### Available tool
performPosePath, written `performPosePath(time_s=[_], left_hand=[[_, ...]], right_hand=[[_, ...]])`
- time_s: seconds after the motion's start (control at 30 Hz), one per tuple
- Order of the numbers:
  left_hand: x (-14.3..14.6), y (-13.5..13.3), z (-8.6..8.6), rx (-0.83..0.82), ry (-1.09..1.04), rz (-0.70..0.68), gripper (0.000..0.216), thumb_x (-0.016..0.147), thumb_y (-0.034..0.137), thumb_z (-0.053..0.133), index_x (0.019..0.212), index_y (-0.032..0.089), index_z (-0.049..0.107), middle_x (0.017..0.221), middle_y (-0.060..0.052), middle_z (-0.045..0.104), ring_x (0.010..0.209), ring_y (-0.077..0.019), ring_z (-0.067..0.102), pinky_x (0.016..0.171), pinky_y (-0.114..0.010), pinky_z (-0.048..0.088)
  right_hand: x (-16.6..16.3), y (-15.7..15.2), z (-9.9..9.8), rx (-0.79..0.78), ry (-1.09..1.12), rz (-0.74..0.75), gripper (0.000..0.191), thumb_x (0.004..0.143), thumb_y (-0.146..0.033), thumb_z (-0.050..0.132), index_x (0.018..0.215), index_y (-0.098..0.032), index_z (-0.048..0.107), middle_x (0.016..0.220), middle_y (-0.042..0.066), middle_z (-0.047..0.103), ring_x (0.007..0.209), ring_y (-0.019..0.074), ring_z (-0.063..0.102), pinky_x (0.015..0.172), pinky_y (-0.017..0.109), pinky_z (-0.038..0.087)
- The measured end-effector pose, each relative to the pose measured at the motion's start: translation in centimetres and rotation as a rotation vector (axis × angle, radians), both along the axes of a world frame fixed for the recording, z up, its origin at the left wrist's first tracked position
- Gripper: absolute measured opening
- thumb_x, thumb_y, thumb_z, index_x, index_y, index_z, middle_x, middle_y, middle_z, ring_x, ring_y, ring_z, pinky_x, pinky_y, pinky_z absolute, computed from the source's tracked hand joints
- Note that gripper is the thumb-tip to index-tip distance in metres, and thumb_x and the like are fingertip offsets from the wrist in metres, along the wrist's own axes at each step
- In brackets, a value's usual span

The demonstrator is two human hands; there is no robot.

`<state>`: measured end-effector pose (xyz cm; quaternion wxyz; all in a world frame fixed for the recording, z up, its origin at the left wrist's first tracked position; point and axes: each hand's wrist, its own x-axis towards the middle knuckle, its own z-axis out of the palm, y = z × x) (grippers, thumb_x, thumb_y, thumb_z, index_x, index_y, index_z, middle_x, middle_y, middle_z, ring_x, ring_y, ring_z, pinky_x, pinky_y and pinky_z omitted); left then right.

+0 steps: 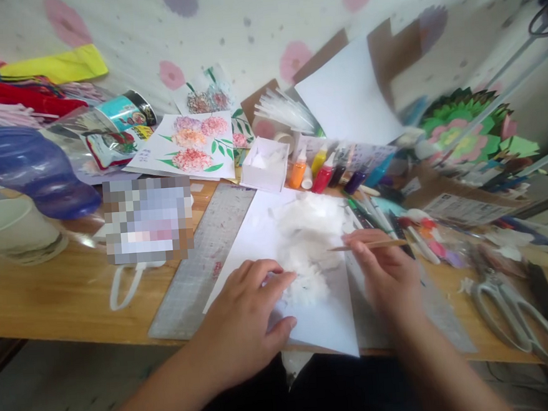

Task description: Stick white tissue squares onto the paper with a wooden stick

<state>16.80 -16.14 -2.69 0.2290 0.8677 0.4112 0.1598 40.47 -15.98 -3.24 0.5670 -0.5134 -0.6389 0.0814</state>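
My left hand (pixel 241 311) lies over a white paper sheet (pixel 257 238), its fingers apart. Its index fingertip touches or nearly touches the near edge of a fluffy white, cotton-like pile (pixel 310 215) on the sheet. From the right, my right hand (pixel 394 278) pinches a thin, pointed wooden stick (pixel 375 245). The stick's tip points left, over the right side of the pile; whether it touches cannot be told. Under the sheet is a grey cutting mat (pixel 190 293). Just behind the pile stands a small white box (pixel 265 175) with white material inside.
Paint bottles (pixel 322 174) line the back of the desk, with pens (pixel 373 214) to their right. Large scissors (pixel 507 314) lie at the right edge. Flower pictures (pixel 195 145) lean behind. A blurred-out item (pixel 148 217) and a white tub (pixel 15 233) are at left.
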Motion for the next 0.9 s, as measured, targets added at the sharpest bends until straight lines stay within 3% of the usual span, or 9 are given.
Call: performPosePath(time_s=[0.13,0.37,0.53,0.67,0.9], left_hand=[[-0.1,0.0,0.2,0.009,0.007,-0.016,0.045,0.080,0.025,0.059,0.123,0.033,0.052,0.125,-0.003,0.046,0.113,-0.0240,0.046,0.098,-0.045,0.041],[-0.2,0.0,0.0,0.043,-0.049,-0.048,0.041,0.079,0.019,0.058,0.119,0.029,0.054,0.116,-0.005,0.049,0.107,-0.0238,0.047,0.091,-0.042,0.045],[-0.3,0.0,-0.2,0.052,-0.083,-0.074,0.041,0.082,0.019,0.056,0.121,0.030,0.051,0.116,-0.003,0.051,0.106,-0.0236,0.046,0.090,-0.042,0.044],[-0.3,0.0,-0.3,0.040,-0.104,-0.072,0.040,0.083,0.019,0.055,0.121,0.032,0.052,0.116,-0.002,0.052,0.106,-0.0230,0.046,0.091,-0.043,0.043],[-0.5,-0.2,-0.2,0.034,-0.106,-0.075,0.035,0.083,0.021,0.054,0.117,0.029,0.054,0.111,-0.003,0.053,0.104,-0.0235,0.046,0.089,-0.044,0.045]], right_hand=[[0.4,0.6,0.8,-0.043,-0.178,0.136,0.011,0.088,-0.015,0.057,0.085,-0.022,0.064,0.087,0.004,0.067,0.088,0.0168,0.063,0.080,0.036,0.050],[-1.9,1.6,1.1,-0.075,-0.194,0.350,0.012,0.088,-0.011,0.055,0.083,-0.021,0.060,0.089,0.004,0.069,0.090,0.0169,0.065,0.077,0.035,0.054],[-2.6,1.8,0.7,-0.114,-0.144,0.304,0.012,0.089,-0.014,0.054,0.082,-0.022,0.060,0.083,0.002,0.070,0.084,0.0160,0.068,0.070,0.031,0.056],[-2.9,0.9,1.4,-0.082,-0.062,0.276,0.015,0.090,-0.011,0.051,0.093,-0.022,0.061,0.090,0.002,0.069,0.085,0.0146,0.067,0.075,0.032,0.056],[-3.8,-0.2,3.1,-0.124,-0.401,0.514,0.014,0.087,-0.009,0.055,0.096,-0.019,0.059,0.092,0.006,0.068,0.088,0.0154,0.065,0.074,0.030,0.056]])
